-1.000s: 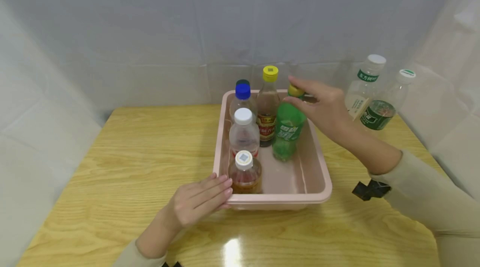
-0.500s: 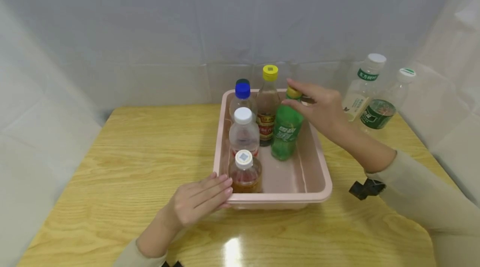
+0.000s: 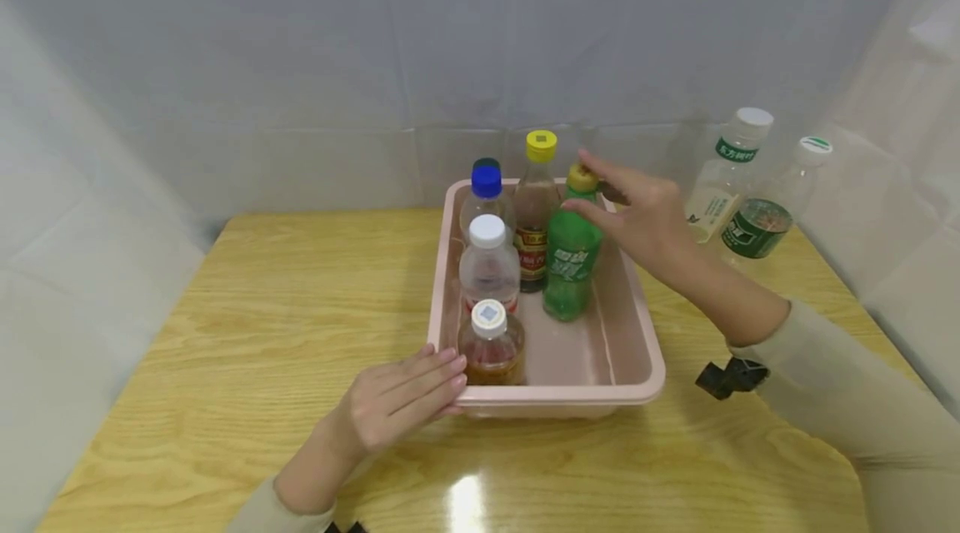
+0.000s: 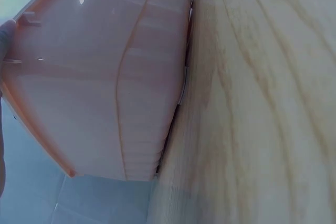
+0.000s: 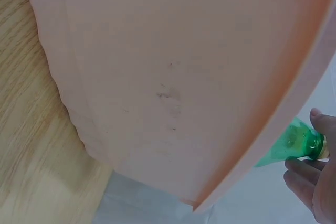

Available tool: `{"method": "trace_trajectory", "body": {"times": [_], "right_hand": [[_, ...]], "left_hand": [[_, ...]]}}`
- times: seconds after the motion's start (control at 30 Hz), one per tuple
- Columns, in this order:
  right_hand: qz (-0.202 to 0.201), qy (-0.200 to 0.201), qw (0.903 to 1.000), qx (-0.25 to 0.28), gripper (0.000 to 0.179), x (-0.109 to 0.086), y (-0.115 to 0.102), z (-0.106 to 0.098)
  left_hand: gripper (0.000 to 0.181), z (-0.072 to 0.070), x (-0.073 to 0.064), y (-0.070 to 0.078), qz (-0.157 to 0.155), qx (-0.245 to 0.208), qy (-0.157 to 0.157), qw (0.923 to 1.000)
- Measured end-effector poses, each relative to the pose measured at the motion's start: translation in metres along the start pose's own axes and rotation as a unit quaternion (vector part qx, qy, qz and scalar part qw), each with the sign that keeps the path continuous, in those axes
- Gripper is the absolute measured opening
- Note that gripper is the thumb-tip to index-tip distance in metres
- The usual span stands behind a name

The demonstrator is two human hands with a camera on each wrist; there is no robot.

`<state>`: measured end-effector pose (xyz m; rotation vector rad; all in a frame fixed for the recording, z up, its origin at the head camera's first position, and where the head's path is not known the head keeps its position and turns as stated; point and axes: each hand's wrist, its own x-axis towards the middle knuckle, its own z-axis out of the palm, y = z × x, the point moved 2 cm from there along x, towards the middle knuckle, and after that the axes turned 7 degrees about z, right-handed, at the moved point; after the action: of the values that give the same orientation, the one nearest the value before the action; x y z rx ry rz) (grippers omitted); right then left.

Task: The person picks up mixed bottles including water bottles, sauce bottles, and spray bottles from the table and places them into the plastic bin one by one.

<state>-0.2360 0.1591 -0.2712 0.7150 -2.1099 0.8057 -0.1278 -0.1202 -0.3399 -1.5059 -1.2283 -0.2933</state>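
In the head view, a pink plastic basin (image 3: 566,395) stands on the table. My left hand (image 3: 397,404) rests on its near left corner, fingers straight on the rim. Inside, a green soda bottle (image 3: 573,254) with a yellow cap stands nearly upright at the right. My right hand (image 3: 641,204) is around its cap, thumb and fingers spread apart, the cap showing between them. In the right wrist view, the thumb (image 5: 316,114) stands off the neck. Beside the green bottle is a yellow-capped sauce bottle (image 3: 534,254). Down the left side stand a blue-capped bottle (image 3: 486,181), a white-capped bottle (image 3: 487,266) and a brown-liquid bottle (image 3: 491,350).
Two white-capped bottles with green labels stand right of the basin: a taller clear bottle (image 3: 731,158) and a dark-labelled bottle (image 3: 761,216). Another dark cap (image 3: 486,161) shows behind the blue one. A pale sheet (image 3: 300,58) hangs behind the wooden table (image 3: 300,300).
The green bottle has tipped more upright, its cap shifting left, and the cap now shows more fully between my right thumb and fingers. My left hand has stayed on the rim.
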Motion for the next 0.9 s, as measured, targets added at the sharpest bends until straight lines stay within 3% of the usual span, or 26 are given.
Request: {"method": "trace_trajectory", "body": {"times": [0.3,0.6,0.77,0.9], "right_hand": [[0.006,-0.004,0.9994,-0.034,0.056,0.002,0.002,-0.006],[0.054,-0.011,0.9977,-0.041,0.060,0.000,0.011,-0.018],[0.034,0.008,0.9977,-0.057,0.056,-0.003,0.016,-0.026],[0.025,0.034,0.9970,-0.065,0.070,-0.005,0.020,-0.034]], "left_hand": [[0.016,0.000,0.001,0.000,0.003,-0.001,0.003,1.0000],[0.016,-0.001,0.001,0.000,0.000,-0.003,0.002,1.0000],[0.015,0.000,0.000,0.000,0.001,-0.003,0.005,1.0000],[0.016,0.000,0.000,0.000,0.002,0.000,0.006,1.0000]]}}
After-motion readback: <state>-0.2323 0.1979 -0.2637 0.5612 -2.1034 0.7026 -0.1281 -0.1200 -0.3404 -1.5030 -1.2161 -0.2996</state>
